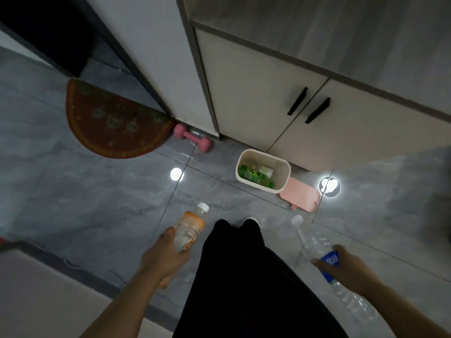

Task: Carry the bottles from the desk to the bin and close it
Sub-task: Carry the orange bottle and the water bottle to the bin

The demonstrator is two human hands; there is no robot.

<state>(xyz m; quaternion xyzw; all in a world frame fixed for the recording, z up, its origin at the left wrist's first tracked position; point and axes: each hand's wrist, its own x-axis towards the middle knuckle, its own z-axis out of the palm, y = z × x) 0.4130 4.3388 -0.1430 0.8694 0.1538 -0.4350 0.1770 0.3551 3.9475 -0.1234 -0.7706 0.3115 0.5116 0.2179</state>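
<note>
The orange-labelled bottle [190, 230] is a clear plastic one with a white cap, held in the air over the grey tiled floor [73, 203] at the near left, its cap pointing away toward the far side. The left hand [163, 256] grips it low on the body, fingers [170, 236] curled and clamped round the plastic. At the near right, the blue-labelled bottle [319, 250] is a longer clear water bottle with a white cap, tilted so the cap points far and left. The right hand [341, 263] holds it round the blue label, fingers clamped on it, with the bottle's lower end reaching back along the forearm.

Farther off, between the two bottles in the view, the cream bin [275, 189] stands open on the floor, just in front of the pale cabinet [244, 93] with two black handles. Inside it lie green and white packets. Its pink lid [301, 197] lies flat on the floor, touching the bin's right side.

To the left of the bin, near the cabinet's corner, a pink dumbbell [194, 137] rests on the floor, and beyond it to the left lies a red half-round mat [114, 123]. Dark trouser legs [239, 276] fill the near centre between the arms.
</note>
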